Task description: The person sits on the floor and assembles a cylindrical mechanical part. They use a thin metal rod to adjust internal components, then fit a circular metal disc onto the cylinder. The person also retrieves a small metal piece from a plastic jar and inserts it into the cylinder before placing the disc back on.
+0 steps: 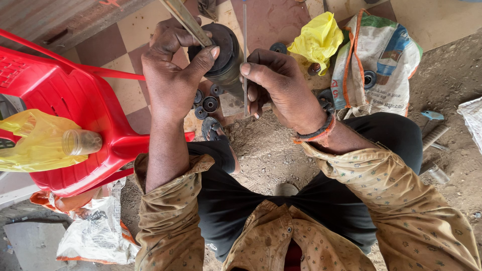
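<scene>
Left hand (173, 75) clamped round dark cylindrical part (226, 55), thumb on top, flat bar pinned alongside. Right hand (278, 88) pinching thin rod (245, 60) upright beside part, above floor. Keep rod vertical, part steady; loose discs (208, 103) underneath.

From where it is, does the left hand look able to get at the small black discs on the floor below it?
Probably not at once: the left hand is gripping a flat metal strip against the dark cylinder. The small black discs lie uncovered just beside that wrist.

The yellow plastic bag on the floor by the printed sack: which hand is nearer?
Right. The right hand, pinching a thin rod, sits just left of the yellow bag; the left hand is farther left, beyond the dark cylinder.
</scene>
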### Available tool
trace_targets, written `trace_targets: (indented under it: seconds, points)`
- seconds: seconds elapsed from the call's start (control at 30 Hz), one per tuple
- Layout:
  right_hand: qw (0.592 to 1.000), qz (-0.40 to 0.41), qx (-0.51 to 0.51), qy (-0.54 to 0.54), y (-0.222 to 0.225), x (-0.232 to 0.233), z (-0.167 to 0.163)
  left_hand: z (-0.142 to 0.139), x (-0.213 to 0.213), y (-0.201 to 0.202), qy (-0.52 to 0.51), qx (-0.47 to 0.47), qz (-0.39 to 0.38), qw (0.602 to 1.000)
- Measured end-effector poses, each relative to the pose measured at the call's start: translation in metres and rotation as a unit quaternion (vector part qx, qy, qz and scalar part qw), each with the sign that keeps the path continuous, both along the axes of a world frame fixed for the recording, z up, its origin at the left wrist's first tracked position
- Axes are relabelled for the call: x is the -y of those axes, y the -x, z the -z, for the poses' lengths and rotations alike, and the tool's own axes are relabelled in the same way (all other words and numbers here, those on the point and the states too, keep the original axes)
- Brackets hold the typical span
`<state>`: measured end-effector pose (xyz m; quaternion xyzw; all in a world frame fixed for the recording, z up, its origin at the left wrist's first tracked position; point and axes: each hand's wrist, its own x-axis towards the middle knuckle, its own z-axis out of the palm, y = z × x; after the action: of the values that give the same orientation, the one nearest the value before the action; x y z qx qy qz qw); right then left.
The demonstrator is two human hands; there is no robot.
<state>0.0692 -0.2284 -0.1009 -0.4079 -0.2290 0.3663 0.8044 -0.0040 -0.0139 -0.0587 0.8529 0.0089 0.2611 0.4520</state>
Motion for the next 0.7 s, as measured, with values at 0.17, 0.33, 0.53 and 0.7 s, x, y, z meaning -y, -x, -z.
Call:
trace_targets:
  seconds: [0.17, 0.33, 0.53, 0.7]
  points:
    - [1.000, 0.001, 0.009, -0.006, -0.002, 0.001, 0.000, 0.003, -0.004, -0.001, 0.018, -0.002, 0.010, 1.000]
    - [1.000, -0.017, -0.001, 0.001, -0.001, -0.001, -0.002, 0.009, -0.006, -0.004, 0.027, 0.006, 0.018, 0.999]
    - [0.999, -0.019, -0.016, 0.045, 0.004, -0.003, -0.007, 0.010, -0.004, -0.004, 0.021, 0.014, 0.019, 0.999]
    - [0.999, -0.022, -0.010, 0.039, 0.005, -0.003, -0.007, 0.008, -0.004, -0.002, 0.032, 0.007, 0.018, 0.999]
